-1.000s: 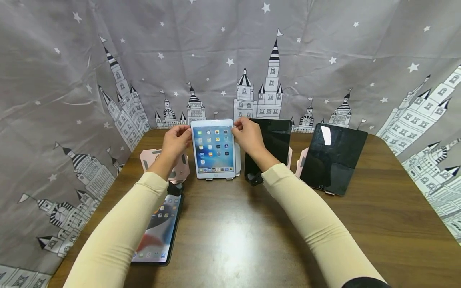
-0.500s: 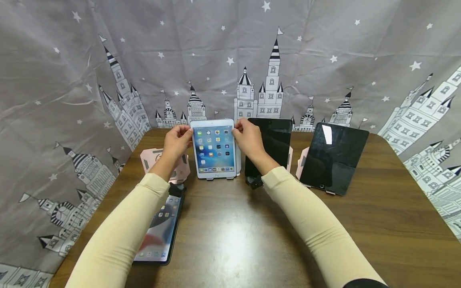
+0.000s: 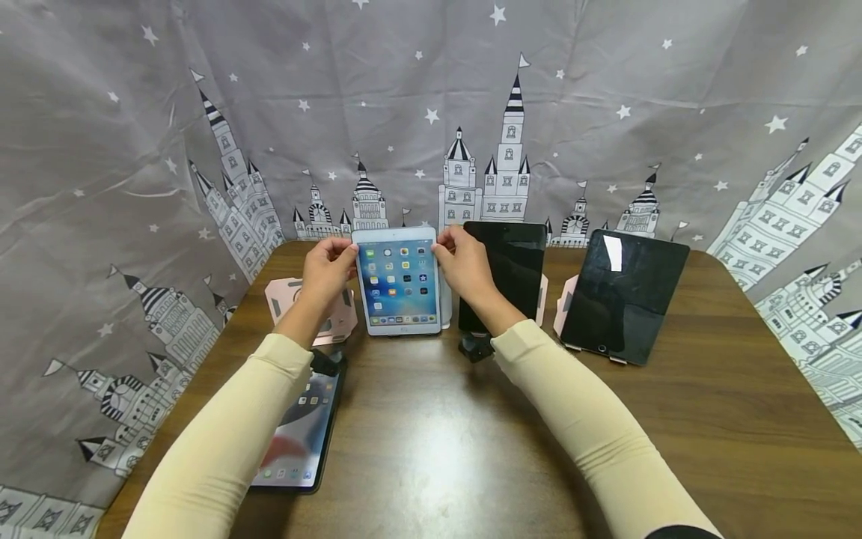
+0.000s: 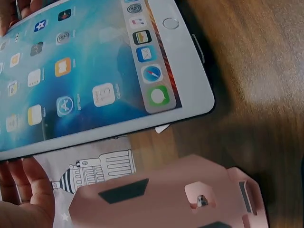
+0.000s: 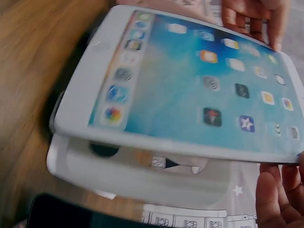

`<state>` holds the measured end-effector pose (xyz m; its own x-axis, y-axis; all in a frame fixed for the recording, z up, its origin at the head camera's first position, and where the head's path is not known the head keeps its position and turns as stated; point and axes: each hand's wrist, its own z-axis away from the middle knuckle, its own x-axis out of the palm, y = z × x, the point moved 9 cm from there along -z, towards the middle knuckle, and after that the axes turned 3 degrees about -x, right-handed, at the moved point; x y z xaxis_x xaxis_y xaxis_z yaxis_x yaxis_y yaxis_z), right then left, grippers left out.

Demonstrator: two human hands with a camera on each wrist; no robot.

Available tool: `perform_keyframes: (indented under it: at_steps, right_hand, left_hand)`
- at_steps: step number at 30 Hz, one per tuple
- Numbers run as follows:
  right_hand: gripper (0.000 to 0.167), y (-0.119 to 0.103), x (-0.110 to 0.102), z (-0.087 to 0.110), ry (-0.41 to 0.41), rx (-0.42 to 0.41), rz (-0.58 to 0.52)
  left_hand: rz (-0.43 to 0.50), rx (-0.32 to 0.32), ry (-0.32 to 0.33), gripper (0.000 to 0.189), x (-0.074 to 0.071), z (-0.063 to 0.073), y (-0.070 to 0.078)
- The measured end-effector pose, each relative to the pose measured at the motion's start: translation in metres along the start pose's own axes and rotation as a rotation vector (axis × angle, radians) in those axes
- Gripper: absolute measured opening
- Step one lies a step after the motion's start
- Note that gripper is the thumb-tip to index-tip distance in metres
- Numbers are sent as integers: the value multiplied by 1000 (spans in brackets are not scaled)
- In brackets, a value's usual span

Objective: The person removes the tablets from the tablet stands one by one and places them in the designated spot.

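A white tablet (image 3: 397, 281) with a lit home screen stands nearly upright at the back middle of the table. My left hand (image 3: 323, 273) pinches its upper left edge, and my right hand (image 3: 466, 266) pinches its upper right edge. Behind it, a white tablet stand (image 3: 445, 303) shows along the right side. In the right wrist view there is a gap between the tablet and the plate of this stand (image 5: 71, 161). The left wrist view shows the tablet's lower corner apart from a pink stand (image 4: 166, 194). Whether its bottom edge touches the white stand's lip, I cannot tell.
A dark tablet (image 3: 515, 262) leans on a pink stand behind my right wrist. Farther right, another dark tablet (image 3: 622, 299) leans on a pink stand. A larger lit tablet (image 3: 303, 442) lies flat under my left forearm. Behind the wooden table (image 3: 431, 434) hangs a castle-print cloth (image 3: 404, 90).
The white tablet has shifted slightly left, its top tipping toward me. The stand's lower hooks, visible earlier beneath it, are now mostly hidden. Both hands keep their grip.
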<state>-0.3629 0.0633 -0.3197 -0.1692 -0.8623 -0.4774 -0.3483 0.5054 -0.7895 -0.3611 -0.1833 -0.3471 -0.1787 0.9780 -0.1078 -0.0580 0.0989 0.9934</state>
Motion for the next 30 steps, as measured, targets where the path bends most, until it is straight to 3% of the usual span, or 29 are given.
perform_keyframes:
  at_steps: [5, 13, 22, 30]
  right_hand:
    - [8, -1, -3, 6, 3, 28, -79]
    - [7, 5, 5, 18, -64, 86, -213]
    - [7, 3, 12, 35, -114, 79, -263]
    - [7, 10, 21, 50, -168, 174, -340]
  left_hand:
    - [-6, -3, -51, 10, 0, 7, 4]
    - [-21, -2, -116, 8, -5, 16, 1]
    - [-3, -75, -155, 12, -14, 30, -12]
    - [-1, -129, -183, 9, -20, 44, -20]
